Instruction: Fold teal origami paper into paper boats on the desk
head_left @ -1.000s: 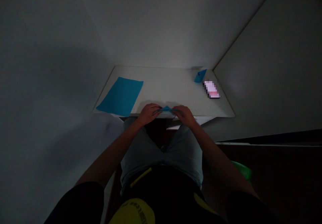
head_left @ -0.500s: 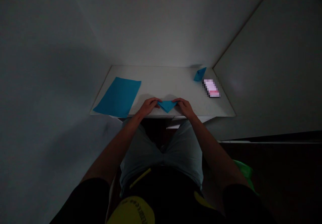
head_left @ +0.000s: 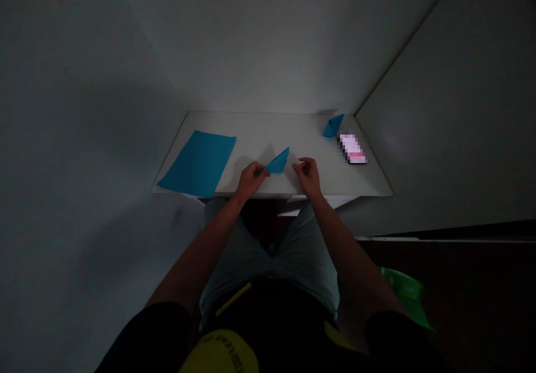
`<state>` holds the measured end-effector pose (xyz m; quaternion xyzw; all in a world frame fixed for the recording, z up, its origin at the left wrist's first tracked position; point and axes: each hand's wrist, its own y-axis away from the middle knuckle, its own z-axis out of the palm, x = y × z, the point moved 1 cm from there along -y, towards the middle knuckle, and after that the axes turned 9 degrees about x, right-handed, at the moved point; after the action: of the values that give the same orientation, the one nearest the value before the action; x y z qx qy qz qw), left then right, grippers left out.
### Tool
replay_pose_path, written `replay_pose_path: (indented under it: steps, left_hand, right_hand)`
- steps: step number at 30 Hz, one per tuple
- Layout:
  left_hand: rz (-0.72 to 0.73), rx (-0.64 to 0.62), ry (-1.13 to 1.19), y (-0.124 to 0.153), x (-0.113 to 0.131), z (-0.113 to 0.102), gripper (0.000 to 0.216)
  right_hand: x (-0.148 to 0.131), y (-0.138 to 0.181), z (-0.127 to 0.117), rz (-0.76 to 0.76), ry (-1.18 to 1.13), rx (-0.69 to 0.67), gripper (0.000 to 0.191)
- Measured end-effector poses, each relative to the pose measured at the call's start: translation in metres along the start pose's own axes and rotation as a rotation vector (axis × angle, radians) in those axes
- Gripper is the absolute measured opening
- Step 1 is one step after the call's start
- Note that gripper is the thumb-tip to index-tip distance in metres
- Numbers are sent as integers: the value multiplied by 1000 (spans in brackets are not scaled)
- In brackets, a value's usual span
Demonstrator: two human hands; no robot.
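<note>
A small piece of folded blue paper (head_left: 278,163) is pinched at its left corner by my left hand (head_left: 251,178). Its other end points up and to the right, over the front half of the white table (head_left: 268,130). Just right of the paper is my right hand (head_left: 308,176), apart from it, with fingers bent and spread and nothing seen between them. A large flat sheet of blue paper (head_left: 199,163) lies on the table to the left of my left hand.
Another folded blue paper shape (head_left: 333,125) stands at the back right of the table. Beside it lies a phone (head_left: 352,148) with a blurred, lit screen. Walls close in the table's back and sides. A green plastic object (head_left: 404,286) is low on the right.
My right hand has let go of the folded paper and moved slightly right. The paper, held by my left hand alone, has tilted with its right end upward.
</note>
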<state>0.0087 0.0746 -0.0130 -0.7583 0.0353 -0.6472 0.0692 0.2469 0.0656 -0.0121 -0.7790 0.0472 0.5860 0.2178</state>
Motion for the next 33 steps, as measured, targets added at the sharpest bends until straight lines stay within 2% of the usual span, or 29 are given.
replay_pose_path:
  steps: [2, 6, 14, 24, 28, 33]
  left_hand:
    - [15, 19, -9, 3, 3, 8, 20]
    - [117, -60, -41, 9, 10, 18, 18]
    - [259, -190, -63, 11, 16, 11, 26]
    - [155, -225, 27, 12, 20, 11, 28]
    - [93, -205, -19, 13, 22, 10, 52]
    - [202, -174, -65, 13, 18, 11, 67]
  right_hand:
    - [-3, 3, 4, -1, 17, -60, 58]
    - [-9, 11, 14, 5, 104, -179, 62]
    - [-16, 17, 20, -20, 170, -289, 62]
    - [-17, 16, 14, -51, 220, -347, 52]
    - [-19, 18, 14, -74, 267, -320, 49]
    - [-22, 21, 15, -106, 347, -315, 50]
